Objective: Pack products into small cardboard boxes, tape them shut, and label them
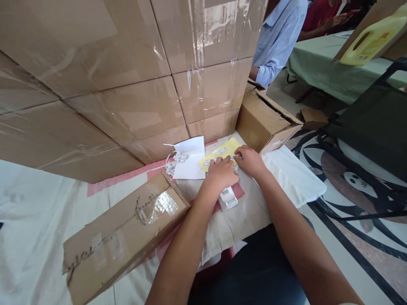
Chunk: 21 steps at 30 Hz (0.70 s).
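A yellow sticker sheet [222, 151] with small white labels lies on the cloth-covered surface in front of a wall of cardboard boxes. My left hand [220, 174] is closed over a small white device [228, 199], which pokes out below the fist. My right hand [251, 160] rests on the sheet's right part with its fingers pinched at a label. A white paper [190, 161] lies just left of the sheet, with a small heap of peeled paper scraps [173, 164] beside it.
Taped cardboard boxes [127, 76] are stacked high behind. A long box [124, 237] lies at the left; an open box [263, 123] stands at the right. A person in a blue shirt [276, 38] sits beyond. A black chair [372, 127] and a green-covered table [321, 67] are on the right.
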### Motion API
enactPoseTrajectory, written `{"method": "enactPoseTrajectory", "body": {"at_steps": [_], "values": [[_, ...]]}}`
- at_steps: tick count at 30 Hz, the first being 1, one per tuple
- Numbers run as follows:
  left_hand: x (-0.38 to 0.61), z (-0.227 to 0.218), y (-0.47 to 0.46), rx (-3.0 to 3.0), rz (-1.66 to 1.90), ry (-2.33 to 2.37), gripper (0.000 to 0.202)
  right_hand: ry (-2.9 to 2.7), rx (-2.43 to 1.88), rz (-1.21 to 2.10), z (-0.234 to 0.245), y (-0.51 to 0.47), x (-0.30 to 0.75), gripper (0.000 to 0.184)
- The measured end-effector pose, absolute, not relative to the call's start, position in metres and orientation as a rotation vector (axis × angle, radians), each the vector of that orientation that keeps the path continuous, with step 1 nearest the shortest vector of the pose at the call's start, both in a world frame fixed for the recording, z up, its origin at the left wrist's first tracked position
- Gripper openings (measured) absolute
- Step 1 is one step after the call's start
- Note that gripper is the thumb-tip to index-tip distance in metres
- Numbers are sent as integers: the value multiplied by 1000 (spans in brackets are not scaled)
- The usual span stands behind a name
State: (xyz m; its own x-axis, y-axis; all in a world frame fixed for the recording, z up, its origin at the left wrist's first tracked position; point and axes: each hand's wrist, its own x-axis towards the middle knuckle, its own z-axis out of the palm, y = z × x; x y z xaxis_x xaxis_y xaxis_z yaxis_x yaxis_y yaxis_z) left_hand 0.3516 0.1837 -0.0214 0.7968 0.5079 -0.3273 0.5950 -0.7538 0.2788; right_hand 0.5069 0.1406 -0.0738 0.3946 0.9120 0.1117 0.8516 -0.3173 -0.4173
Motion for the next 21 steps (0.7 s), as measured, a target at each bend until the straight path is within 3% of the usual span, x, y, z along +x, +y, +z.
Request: {"method": "enactPoseTrajectory", "body": {"at_steps": [21], "values": [[352, -24, 183, 2643, -276, 835, 32, -1488, -2189, 295, -64, 137, 504, 12]]}}
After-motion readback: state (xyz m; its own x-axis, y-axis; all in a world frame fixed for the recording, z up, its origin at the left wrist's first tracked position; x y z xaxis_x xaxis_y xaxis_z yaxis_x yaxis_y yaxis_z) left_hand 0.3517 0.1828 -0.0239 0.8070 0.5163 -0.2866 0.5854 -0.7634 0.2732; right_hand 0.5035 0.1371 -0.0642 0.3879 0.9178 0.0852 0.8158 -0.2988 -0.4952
